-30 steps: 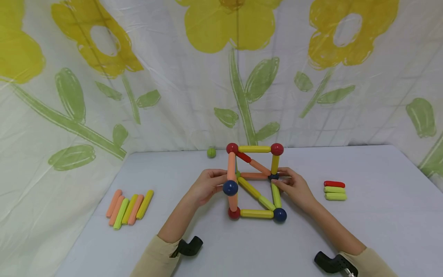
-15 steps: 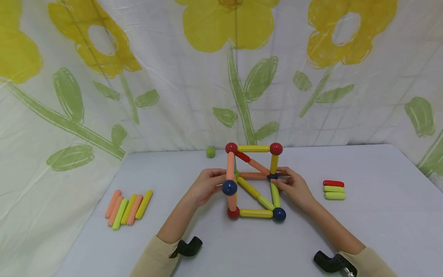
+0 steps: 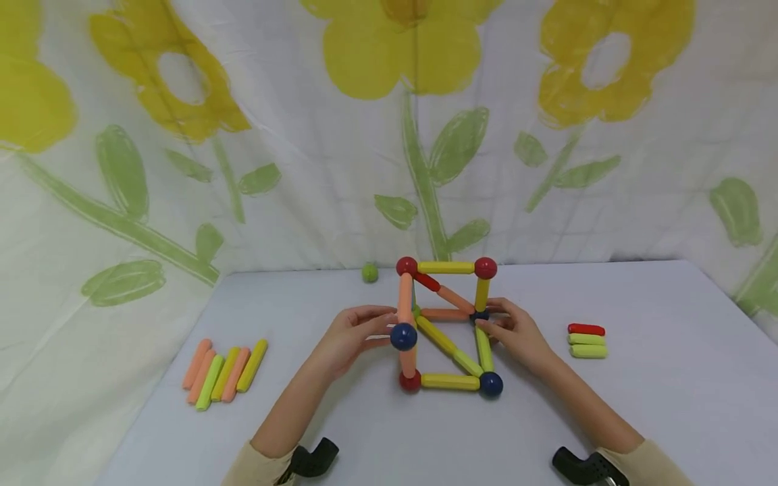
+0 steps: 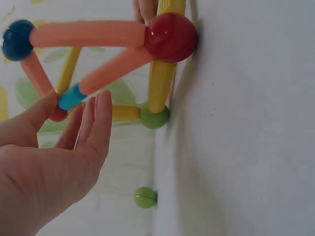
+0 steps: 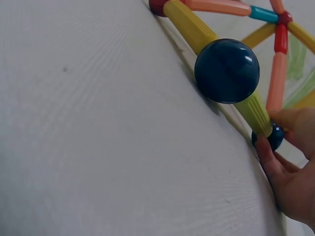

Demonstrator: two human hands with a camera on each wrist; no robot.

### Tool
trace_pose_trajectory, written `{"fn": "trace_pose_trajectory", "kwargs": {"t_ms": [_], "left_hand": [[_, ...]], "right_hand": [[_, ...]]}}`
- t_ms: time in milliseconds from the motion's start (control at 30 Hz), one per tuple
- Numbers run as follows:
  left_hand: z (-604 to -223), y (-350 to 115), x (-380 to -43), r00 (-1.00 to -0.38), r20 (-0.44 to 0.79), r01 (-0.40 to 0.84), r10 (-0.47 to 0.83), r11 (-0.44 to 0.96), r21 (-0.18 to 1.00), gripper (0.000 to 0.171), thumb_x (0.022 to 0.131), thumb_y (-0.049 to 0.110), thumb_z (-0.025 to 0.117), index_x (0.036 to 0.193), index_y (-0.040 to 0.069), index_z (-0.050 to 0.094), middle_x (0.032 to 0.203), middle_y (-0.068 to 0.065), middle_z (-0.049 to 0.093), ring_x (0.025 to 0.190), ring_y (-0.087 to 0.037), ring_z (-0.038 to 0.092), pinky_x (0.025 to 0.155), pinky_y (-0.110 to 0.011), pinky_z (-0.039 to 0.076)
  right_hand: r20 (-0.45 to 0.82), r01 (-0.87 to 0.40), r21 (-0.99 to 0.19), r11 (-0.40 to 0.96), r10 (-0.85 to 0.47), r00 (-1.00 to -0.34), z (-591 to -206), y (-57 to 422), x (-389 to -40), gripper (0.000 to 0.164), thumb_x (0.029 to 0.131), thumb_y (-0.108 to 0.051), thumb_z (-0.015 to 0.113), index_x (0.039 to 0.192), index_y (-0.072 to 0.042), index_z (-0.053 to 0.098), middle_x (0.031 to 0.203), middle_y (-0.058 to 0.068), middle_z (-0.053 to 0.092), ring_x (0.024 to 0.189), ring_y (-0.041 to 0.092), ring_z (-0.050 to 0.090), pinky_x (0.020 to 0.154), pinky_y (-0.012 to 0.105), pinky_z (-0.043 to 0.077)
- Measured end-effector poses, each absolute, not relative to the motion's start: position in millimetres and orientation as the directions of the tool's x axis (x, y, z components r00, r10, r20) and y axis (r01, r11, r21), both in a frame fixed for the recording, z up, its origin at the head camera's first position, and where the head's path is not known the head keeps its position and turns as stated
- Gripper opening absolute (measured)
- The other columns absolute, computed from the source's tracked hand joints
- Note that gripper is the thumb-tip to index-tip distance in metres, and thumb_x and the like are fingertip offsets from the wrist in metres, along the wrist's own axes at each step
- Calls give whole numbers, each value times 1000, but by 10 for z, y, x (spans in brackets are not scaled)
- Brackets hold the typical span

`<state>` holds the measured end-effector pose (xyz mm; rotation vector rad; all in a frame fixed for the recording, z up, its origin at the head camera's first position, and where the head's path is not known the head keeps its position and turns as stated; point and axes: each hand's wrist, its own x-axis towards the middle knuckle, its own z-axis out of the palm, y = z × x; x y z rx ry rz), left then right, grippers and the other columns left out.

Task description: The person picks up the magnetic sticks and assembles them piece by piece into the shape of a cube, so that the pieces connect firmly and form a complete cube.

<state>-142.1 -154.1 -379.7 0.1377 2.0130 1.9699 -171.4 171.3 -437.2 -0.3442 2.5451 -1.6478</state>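
A person's two hands flank a boxy frame of coloured rods and balls [image 3: 437,337] at the middle of the white surface [image 3: 687,405]. The right hand [image 3: 519,334] keeps a pinched grip on the far-right dark-blue ball [image 5: 278,135], where a lime rod [image 5: 254,111] joins; the left hand [image 3: 351,337] has a loosely spread grip, fingers nearly straight beside a cyan rod [image 4: 71,97], contact impossible to confirm. Loose rods [image 3: 225,374] lie to the left, three more [image 3: 586,339] to the right. The raised near-left dark-blue ball [image 3: 404,336], carried by just two salmon rods [image 4: 88,34], looks most likely to swing or drop if the left hand knocks it. A sideways tug by the right could pull rods off their ball; an uneven squeeze might part the two-piece diagonals mid-span.
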Motion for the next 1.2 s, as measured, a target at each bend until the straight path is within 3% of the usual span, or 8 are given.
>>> {"fn": "trace_pose_trajectory", "kwargs": {"t_ms": [267, 467, 600, 800, 1000, 1200], "left_hand": [[-3544, -1420, -964, -991, -18, -10, 134, 59, 998, 35, 104, 17, 70, 135, 2, 67, 129, -19, 67, 102, -21, 73, 87, -34, 64], [-3502, -1285, -822, -993, 31, 40, 115, 75, 996, 35, 95, 9, 80, 127, 2, 70, 118, -15, 66, 99, -23, 70, 85, -30, 63], [-3502, -1275, -806, -993, 45, 54, 112, 77, 996, 30, 95, 7, 80, 123, 0, 71, 119, -14, 68, 101, -24, 69, 85, -28, 63], [-3502, -1319, -844, -987, 109, 120, 122, 92, 988, 27, 96, 5, 77, 122, -1, 73, 121, -14, 71, 101, -24, 70, 86, -28, 63], [-3498, -1376, -1089, -974, 195, 211, 118, 144, 967, 28, 97, 1, 75, 125, -2, 72, 124, -17, 71, 103, -28, 72, 87, -28, 63], [-3448, -1418, -1364, -977, 190, 200, 92, 113, 973, 29, 98, 0, 72, 127, -7, 70, 128, -21, 69, 103, -23, 75, 93, -30, 61]], "right_hand": [[45, -162, -906, 390, -293, -955, -4339, 1739, -1762, 45, 107, -15, 64, 147, 1, 51, 145, 31, 54, 86, 21, 66, 72, 25, 58], [45, -172, -910, 377, -324, -945, -4334, 1731, -1802, 43, 107, -12, 62, 146, 4, 52, 143, 32, 54, 86, 22, 65, 71, 25, 57], [42, -173, -905, 388, -323, -945, -4333, 1727, -1817, 41, 107, -10, 62, 144, 5, 54, 142, 33, 55, 88, 23, 66, 71, 25, 58], [39, -159, -895, 417, -284, -958, -4328, 1769, -1784, 39, 106, -9, 63, 140, 7, 55, 139, 33, 57, 88, 23, 68, 71, 24, 60], [55, -136, -865, 483, -178, -982, -4325, 1835, -1657, 36, 105, -11, 66, 136, 5, 59, 131, 29, 62, 84, 22, 69, 71, 21, 58], [41, -91, -845, 527, -107, -993, -4312, 1865, -1422, 36, 101, -16, 73, 131, 2, 62, 125, 25, 66, 78, 20, 69, 65, 22, 56]]}}
